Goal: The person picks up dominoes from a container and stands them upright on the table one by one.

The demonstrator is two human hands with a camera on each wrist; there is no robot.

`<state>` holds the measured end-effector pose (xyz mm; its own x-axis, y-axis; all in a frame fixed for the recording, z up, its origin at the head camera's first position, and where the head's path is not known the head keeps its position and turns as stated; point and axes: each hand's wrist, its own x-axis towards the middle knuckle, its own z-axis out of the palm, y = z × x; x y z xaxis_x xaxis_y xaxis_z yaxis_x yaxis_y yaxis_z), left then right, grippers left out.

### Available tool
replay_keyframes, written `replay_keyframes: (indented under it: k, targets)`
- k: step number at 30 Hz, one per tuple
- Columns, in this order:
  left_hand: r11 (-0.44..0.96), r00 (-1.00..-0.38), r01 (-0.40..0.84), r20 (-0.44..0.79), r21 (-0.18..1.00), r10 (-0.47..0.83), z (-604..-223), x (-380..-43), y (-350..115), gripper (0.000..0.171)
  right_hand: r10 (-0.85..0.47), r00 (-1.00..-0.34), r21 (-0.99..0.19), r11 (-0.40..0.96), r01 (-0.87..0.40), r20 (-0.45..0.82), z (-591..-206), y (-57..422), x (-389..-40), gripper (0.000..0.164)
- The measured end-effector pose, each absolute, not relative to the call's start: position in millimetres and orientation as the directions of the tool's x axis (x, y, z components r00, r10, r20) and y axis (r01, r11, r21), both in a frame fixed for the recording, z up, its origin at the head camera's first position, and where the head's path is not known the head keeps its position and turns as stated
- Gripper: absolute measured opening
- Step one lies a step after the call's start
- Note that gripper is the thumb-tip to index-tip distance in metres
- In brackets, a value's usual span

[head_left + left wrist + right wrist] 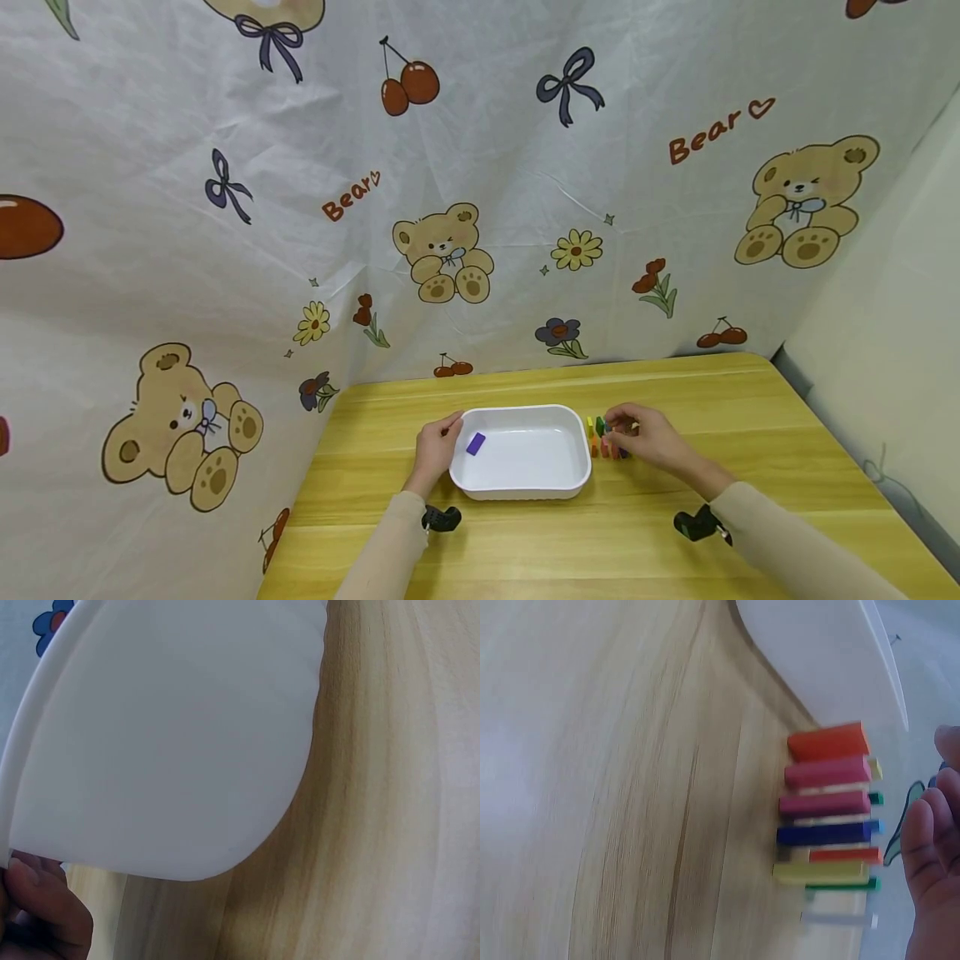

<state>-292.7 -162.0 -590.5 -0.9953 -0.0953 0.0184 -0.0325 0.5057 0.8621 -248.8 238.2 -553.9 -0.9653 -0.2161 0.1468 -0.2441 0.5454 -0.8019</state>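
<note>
My left hand point(437, 450) grips the left rim of a white rectangular tray point(521, 492), its thumb point(28, 871) showing at the tray's edge in the left wrist view. Inside the tray, near its left end, lies a purple block point(476, 443). Beyond the tray's right end, small coloured blocks stand upright in two rows, among them an orange block point(829, 742), a dark blue block point(823, 834) and a yellow block point(821, 872). My right hand point(651, 437) hovers over these blocks with bent fingers, thumb apart from the fingers; nothing held shows. In the head view it covers some blocks.
The tray and blocks are on a wood-grain table point(540, 550). A white cloth point(495, 142) printed with bears, bows and flowers hangs behind it and along the left. On the right is a pale wall point(892, 333) with a cord near it.
</note>
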Motion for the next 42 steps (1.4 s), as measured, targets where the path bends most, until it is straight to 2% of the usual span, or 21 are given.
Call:
replay_keyframes:
  k: [7,11,22,42]
  targets:
    - [0.506,-0.995,-0.026,0.024,0.862,-0.093,-591,-293,-162,0.033,-0.279,-0.951,-0.833,0.489,-0.257,0.130,-550,215,-249,0.025]
    - [0.505,-0.995,-0.025,0.027,0.863,-0.095,-591,-293,-162,0.032,-0.301,-0.942,-0.816,0.502,-0.288,0.147,-549,201,-249,0.026]
    - [0.514,-0.996,-0.029,0.018,0.857,-0.086,-591,-293,-164,0.032,-0.379,-0.912,-0.835,0.442,-0.326,0.155,-545,154,-252,0.020]
    - [0.496,-0.996,-0.016,0.029,0.868,-0.082,-592,-293,-163,0.033,-0.442,-0.880,-0.816,0.435,-0.380,0.174,-567,90,-274,0.021]
